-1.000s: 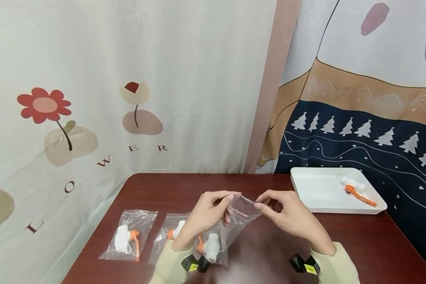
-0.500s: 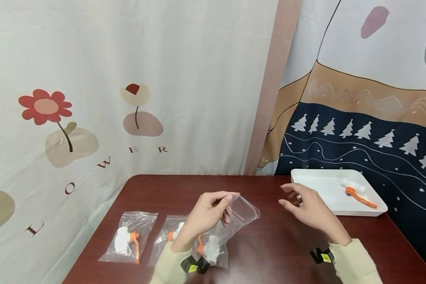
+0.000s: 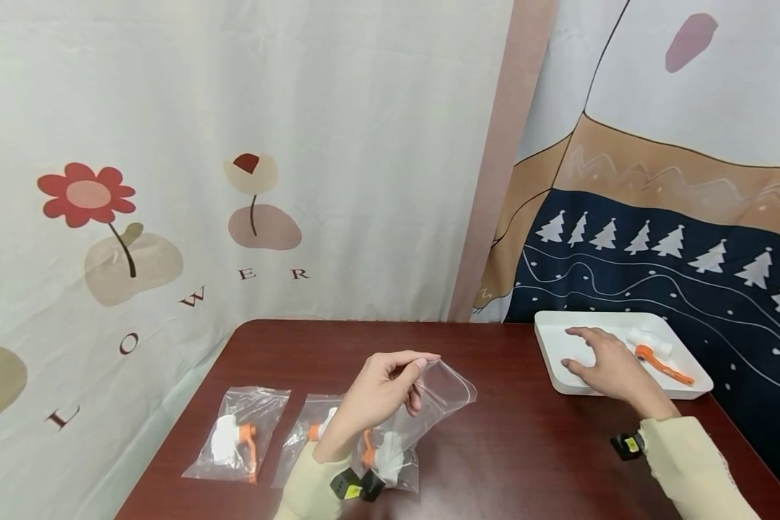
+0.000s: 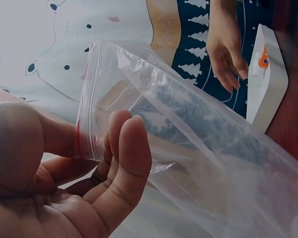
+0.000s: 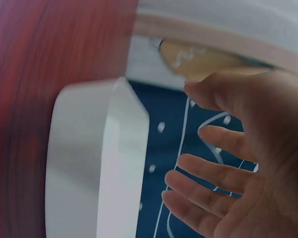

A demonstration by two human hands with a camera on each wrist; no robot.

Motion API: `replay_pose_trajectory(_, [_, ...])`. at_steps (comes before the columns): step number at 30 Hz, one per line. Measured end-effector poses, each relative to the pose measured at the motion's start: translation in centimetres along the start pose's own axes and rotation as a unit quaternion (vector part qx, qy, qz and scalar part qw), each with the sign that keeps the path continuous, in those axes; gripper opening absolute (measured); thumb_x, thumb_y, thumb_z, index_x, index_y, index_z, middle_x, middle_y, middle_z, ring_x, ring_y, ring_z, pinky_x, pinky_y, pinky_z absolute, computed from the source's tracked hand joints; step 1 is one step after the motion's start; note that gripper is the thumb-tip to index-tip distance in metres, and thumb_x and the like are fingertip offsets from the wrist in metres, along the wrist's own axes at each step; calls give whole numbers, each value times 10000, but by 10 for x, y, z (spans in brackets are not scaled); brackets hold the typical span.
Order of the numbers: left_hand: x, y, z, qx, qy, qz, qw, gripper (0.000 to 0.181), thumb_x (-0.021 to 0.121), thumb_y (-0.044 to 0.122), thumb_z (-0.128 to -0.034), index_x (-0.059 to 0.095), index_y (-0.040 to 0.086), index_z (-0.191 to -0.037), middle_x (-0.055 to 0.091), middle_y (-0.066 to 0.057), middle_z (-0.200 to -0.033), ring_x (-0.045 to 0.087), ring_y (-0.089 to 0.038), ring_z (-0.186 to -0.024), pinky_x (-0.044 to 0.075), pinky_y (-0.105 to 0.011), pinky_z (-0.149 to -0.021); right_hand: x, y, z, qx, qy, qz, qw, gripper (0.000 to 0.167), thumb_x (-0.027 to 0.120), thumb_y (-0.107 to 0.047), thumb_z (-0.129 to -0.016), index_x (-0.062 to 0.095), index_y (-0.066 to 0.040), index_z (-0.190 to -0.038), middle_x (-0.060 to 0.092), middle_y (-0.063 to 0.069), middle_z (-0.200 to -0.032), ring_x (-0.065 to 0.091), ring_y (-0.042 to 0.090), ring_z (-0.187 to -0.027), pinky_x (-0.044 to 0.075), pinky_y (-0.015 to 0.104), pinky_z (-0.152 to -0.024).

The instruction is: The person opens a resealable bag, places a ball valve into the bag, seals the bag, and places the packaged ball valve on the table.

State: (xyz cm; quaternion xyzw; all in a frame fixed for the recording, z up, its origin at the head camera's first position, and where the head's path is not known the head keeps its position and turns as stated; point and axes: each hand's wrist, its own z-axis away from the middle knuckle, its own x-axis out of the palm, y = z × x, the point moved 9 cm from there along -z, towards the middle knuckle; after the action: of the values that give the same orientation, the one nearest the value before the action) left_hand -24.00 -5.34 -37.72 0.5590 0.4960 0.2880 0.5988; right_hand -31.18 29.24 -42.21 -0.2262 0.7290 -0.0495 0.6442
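Note:
A clear zip bag (image 3: 447, 390) hangs from my left hand (image 3: 383, 390), pinched near its opening between thumb and fingers. In the left wrist view the same zip bag (image 4: 164, 114) shows a red line along its seal, and nothing is seen inside it. My right hand (image 3: 614, 365) holds nothing; its fingers are spread above the near left part of the white tray (image 3: 552, 361). Inside that tray, to the right of the hand, lies a white plastic valve-like piece (image 3: 650, 341) with an orange lever (image 3: 664, 365).
On the dark red table (image 3: 494, 462), a bagged white-and-orange piece (image 3: 227, 437) lies at the left. Two more bagged pieces, one a white-and-orange piece (image 3: 390, 458), lie partly behind my left arm. A printed curtain (image 3: 364, 180) hangs behind the table.
My right hand has let go of the bag's edge and moved right, over the tray, its fingers spreading. The left hand still pinches the bag in about the same place.

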Motion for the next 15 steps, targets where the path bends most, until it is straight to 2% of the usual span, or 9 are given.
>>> replay_pose_trajectory(5, [1, 1, 0, -29, -8, -4, 10000, 253, 550, 185, -1073, 733, 163, -1246, 663, -191, -748, 647, -159, -586, 616, -329, -590, -4, 28, -4, 59, -11, 278, 9996, 668, 790, -285, -865, 540, 69, -1373, 496, 397, -1394, 465, 618, -1225, 437, 724, -982])
replay_pose_trajectory(15, [3, 1, 2, -74, -85, 53, 9999, 254, 549, 197, -1074, 732, 167, -1247, 660, -191, -766, 651, -161, -600, 618, -328, -601, -9, 84, -14, 543, -430, 702, 9951, 774, 809, -285, -820, 482, 148, -1373, 449, 467, -1358, 429, 666, -1186, 420, 737, -987])
